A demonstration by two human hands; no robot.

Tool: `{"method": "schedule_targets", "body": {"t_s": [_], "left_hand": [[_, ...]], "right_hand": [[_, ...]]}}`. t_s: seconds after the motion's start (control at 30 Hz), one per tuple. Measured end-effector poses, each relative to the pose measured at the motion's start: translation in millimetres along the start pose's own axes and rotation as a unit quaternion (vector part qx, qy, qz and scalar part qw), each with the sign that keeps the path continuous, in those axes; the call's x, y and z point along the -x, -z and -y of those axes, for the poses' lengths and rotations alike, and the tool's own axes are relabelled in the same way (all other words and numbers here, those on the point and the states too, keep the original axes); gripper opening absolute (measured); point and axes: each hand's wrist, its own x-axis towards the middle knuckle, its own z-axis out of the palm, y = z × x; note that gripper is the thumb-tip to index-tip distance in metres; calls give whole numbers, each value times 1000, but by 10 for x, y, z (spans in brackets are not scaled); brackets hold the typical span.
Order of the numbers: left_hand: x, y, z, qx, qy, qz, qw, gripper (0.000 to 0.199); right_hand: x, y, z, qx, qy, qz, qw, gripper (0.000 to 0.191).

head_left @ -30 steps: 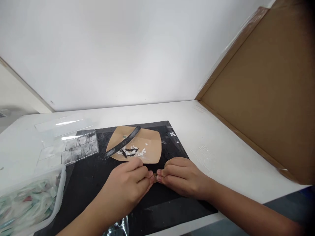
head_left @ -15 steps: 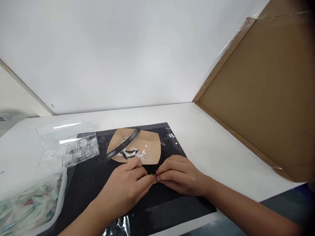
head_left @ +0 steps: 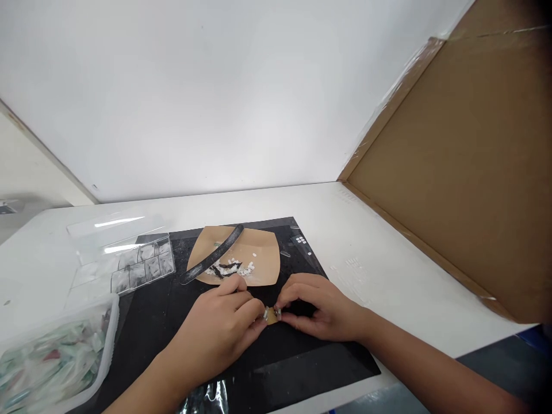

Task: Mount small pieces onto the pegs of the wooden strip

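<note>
Over the black mat, my left hand pinches the left side of a small yellowish-tan piece. From the other side my right hand grips the same piece between thumb and fingertips. A small pale, shiny bit shows by the left fingertips; its kind is too small to make out. Just beyond the hands is a tan paper tray with white bits and thin black strips in it. A curved black nail file rests across the tray's left side.
A clear compartment box with its lid raised stands at the left. Nearer is a translucent tub full of small plastic packets. White dots lie at the mat's right edge. A cardboard panel rises at the right.
My right hand's fingers have parted a little from the left hand's, and more of the small tan piece shows between them. The view has shifted slightly.
</note>
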Motion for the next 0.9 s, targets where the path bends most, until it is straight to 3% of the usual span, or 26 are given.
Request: {"method": "schedule_targets", "body": {"t_s": [0.43, 0.9], "left_hand": [[-3, 62, -19, 65, 38, 19, 997, 6], [2, 51, -24, 66, 43, 12, 997, 7]], "right_hand": [[-30, 12, 18, -10, 7, 12, 1000, 16], [-26, 15, 26, -13, -22, 19, 999, 15]]}}
